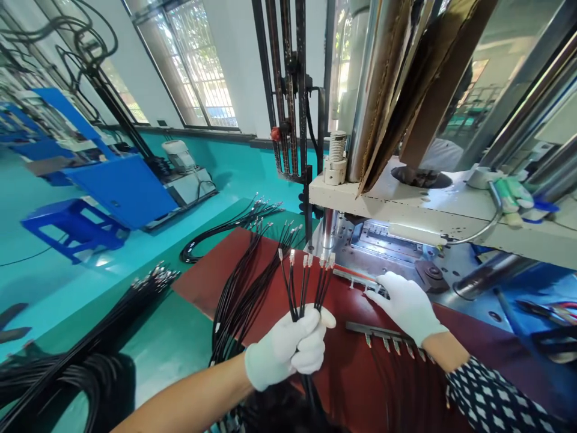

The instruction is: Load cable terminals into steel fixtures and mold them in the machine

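My left hand (297,346), in a white glove, is closed around a bunch of black cables (295,294). Their pale, clear-looking connector ends (310,260) fan out above the fist. To the right, my gloved right hand (403,304) pinches the right part of a narrow metal bar fixture (356,278) lying on the red-brown board; small pale pieces show along its edge. Nearer to me lies a second metal bar (378,329), with several cable ends attached along its front edge and dark cables trailing down. The right fingertips partly hide the first bar.
Behind the red-brown board (333,355) stands a press with a lit metal die (387,237) beneath a heavy white plate (360,201). More black cables (238,288) lie on the board's left, with further bundles (112,325) beyond. Pliers (536,310) rest at right.
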The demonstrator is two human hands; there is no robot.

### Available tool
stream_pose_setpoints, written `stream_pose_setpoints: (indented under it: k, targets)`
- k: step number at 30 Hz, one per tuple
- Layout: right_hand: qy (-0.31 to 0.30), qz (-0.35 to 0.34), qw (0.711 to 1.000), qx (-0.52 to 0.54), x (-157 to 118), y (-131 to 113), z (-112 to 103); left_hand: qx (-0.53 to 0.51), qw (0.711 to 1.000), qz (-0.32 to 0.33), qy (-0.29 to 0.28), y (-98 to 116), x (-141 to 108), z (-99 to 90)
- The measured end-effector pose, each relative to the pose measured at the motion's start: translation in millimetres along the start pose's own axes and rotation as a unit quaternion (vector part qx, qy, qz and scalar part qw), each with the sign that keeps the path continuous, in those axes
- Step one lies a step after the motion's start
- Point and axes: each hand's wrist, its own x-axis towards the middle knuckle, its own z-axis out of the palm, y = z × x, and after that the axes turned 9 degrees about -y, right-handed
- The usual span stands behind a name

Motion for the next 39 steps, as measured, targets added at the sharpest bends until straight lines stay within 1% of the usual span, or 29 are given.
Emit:
stream_pose_setpoints:
  k: [2, 6, 9, 10, 12, 15, 16, 18, 20, 21, 23, 24, 28, 30, 33, 35, 39]
  targets:
    - [0.001, -0.008, 1.000, 0.011, 0, -1, 1, -0.003, 1.000, -0.005, -0.003, 1, -1, -1.1]
    - [-0.001, -0.015, 0.999, 0.046, 0, -1, 0, -0.008, 0.999, -0.036, -0.006, -1, 0, -3.5]
    - [-0.034, -0.025, 0.997, 0.069, -2, 3, -10, 0.000, 0.998, -0.064, -0.008, -2, 4, -0.6]
    - [-0.045, -0.033, 0.995, 0.083, -4, 4, -18, 0.003, 0.997, -0.074, -0.012, -2, 5, 1.4]
    - [-0.035, -0.057, 0.988, 0.142, -10, 2, -40, 0.010, 0.996, -0.092, -0.017, -1, 8, 6.1]
    - [0.044, -0.094, 0.959, 0.265, -21, -8, -83, 0.024, 0.992, -0.119, -0.018, 0, 11, 13.2]
    - [0.063, -0.116, 0.951, 0.280, -25, -13, -97, 0.028, 0.992, -0.126, -0.016, 1, 12, 15.4]
    - [0.086, -0.192, 0.941, 0.265, -30, -21, -119, 0.036, 0.990, -0.137, -0.012, 1, 14, 19.3]
    - [0.093, -0.265, 0.928, 0.246, -33, -27, -133, 0.045, 0.989, -0.144, -0.006, 1, 15, 22.5]
    - [0.088, -0.291, 0.921, 0.244, -34, -28, -137, 0.051, 0.988, -0.146, -0.003, 1, 15, 23.8]
    - [0.081, -0.319, 0.911, 0.250, -36, -29, -141, 0.060, 0.987, -0.147, 0.001, 2, 15, 25.9]
    - [0.082, -0.320, 0.910, 0.250, -37, -30, -141, 0.063, 0.987, -0.146, 0.002, 2, 15, 26.8]
    - [0.085, -0.304, 0.926, 0.206, -39, -31, -141, 0.072, 0.987, -0.145, 0.010, 5, 12, 31.3]
    - [0.077, -0.318, 0.928, 0.178, -39, -30, -140, 0.078, 0.986, -0.146, 0.013, 6, 11, 33.4]
    - [0.063, -0.352, 0.923, 0.141, -36, -26, -137, 0.083, 0.986, -0.146, 0.013, 6, 11, 35.1]
    - [0.049, -0.360, 0.925, 0.113, -35, -25, -133, 0.080, 0.986, -0.147, 0.015, 6, 11, 35.1]
    - [0.024, -0.332, 0.941, 0.062, -33, -26, -123, 0.050, 0.988, -0.147, 0.007, 5, 9, 31.4]
